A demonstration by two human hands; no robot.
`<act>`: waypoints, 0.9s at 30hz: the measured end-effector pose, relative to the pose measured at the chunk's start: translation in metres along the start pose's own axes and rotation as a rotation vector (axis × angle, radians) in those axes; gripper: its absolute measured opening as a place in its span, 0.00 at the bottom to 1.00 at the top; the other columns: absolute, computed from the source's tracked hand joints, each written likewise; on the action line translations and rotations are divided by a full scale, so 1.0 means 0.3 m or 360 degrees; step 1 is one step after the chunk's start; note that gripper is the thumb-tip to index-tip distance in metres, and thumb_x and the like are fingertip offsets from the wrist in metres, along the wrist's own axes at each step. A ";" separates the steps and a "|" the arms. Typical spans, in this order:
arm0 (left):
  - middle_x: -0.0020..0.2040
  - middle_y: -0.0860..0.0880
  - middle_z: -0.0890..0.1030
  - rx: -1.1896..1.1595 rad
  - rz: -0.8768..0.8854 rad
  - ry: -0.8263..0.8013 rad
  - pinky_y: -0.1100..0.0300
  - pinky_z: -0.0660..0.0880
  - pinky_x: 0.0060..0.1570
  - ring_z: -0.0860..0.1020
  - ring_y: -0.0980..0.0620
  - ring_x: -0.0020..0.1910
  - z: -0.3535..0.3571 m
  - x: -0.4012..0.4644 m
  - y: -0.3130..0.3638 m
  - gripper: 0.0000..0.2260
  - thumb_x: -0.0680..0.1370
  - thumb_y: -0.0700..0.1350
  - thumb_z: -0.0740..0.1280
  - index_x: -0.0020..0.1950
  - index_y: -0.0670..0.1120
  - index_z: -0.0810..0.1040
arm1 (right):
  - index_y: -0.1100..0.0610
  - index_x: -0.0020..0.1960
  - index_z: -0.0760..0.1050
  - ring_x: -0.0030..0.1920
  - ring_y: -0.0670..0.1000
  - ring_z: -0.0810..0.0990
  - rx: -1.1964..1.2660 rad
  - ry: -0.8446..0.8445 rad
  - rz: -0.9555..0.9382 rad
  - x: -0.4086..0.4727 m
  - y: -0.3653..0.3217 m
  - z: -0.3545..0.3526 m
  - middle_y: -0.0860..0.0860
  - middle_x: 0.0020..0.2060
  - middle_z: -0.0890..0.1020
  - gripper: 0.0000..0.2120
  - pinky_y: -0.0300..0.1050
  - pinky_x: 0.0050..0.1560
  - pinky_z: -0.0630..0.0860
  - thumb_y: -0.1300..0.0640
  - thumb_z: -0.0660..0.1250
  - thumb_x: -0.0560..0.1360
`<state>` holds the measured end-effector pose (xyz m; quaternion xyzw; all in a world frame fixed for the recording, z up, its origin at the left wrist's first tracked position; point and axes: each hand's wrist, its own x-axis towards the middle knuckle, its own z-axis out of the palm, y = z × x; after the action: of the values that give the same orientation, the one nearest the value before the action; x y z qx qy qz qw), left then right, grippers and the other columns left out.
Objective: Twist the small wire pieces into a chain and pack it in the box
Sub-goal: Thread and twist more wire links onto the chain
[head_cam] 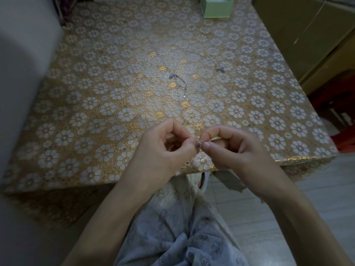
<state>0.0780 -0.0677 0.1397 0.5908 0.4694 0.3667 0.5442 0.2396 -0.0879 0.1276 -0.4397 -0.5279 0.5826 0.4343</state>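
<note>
Hands come first: our left hand (169,144) and our right hand (226,144) meet fingertip to fingertip just above the near edge of the table (80,116), and each one pinches with thumb and first finger, the other fingers curled in. Between the two pinches we can just see a tiny wire piece (200,142), too small to tell its shape. We think this is the twisting step, so we should hold one end still with one hand and turn the other end slowly, keeping the pinch close to the join so the thin wire does not slip or bend the wrong way. More wire lies further out on the table, a thin strand with small knots or beads (177,79) near the middle and another strand (217,67) to its right, well apart from our hands. The green box (216,7) waits at the far edge, and nothing looks packed yet. The table wears a shiny cloth with white and gold flowers. A pale wall stands on the left, brown cupboards on the right, and the light is dim
</note>
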 end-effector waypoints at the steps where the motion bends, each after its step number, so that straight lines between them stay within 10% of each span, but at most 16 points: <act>1: 0.33 0.48 0.80 -0.0031 0.0001 -0.0035 0.62 0.74 0.36 0.78 0.55 0.34 -0.006 0.001 0.004 0.04 0.68 0.42 0.70 0.37 0.44 0.76 | 0.54 0.39 0.80 0.28 0.56 0.55 0.0010 0.0014 0.0017 -0.001 0.002 -0.003 0.52 0.24 0.62 0.05 0.45 0.29 0.53 0.58 0.66 0.71; 5: 0.32 0.51 0.81 -0.0142 -0.0016 -0.0156 0.68 0.74 0.37 0.78 0.59 0.34 -0.025 -0.003 0.024 0.10 0.73 0.30 0.65 0.39 0.44 0.75 | 0.53 0.38 0.80 0.27 0.50 0.56 0.0122 0.0054 0.0095 0.000 0.003 -0.005 0.50 0.24 0.61 0.06 0.42 0.28 0.54 0.58 0.65 0.70; 20: 0.34 0.56 0.83 0.0216 -0.0157 -0.0049 0.72 0.72 0.32 0.77 0.63 0.30 -0.027 -0.005 0.035 0.03 0.69 0.43 0.73 0.37 0.52 0.84 | 0.51 0.40 0.74 0.25 0.43 0.60 -0.0512 0.0349 -0.0183 0.007 0.045 0.021 0.48 0.23 0.66 0.04 0.35 0.26 0.57 0.55 0.63 0.73; 27: 0.37 0.56 0.83 0.0904 0.0200 0.0160 0.72 0.73 0.37 0.79 0.60 0.36 -0.010 -0.006 0.019 0.04 0.72 0.43 0.72 0.42 0.51 0.85 | 0.50 0.40 0.73 0.24 0.43 0.63 -0.0768 0.0384 -0.0256 0.012 0.047 0.027 0.45 0.23 0.66 0.04 0.31 0.27 0.58 0.55 0.63 0.73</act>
<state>0.0755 -0.0683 0.1458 0.7285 0.5420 0.2823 0.3094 0.2303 -0.0871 0.1138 -0.5533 -0.6291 0.3472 0.4215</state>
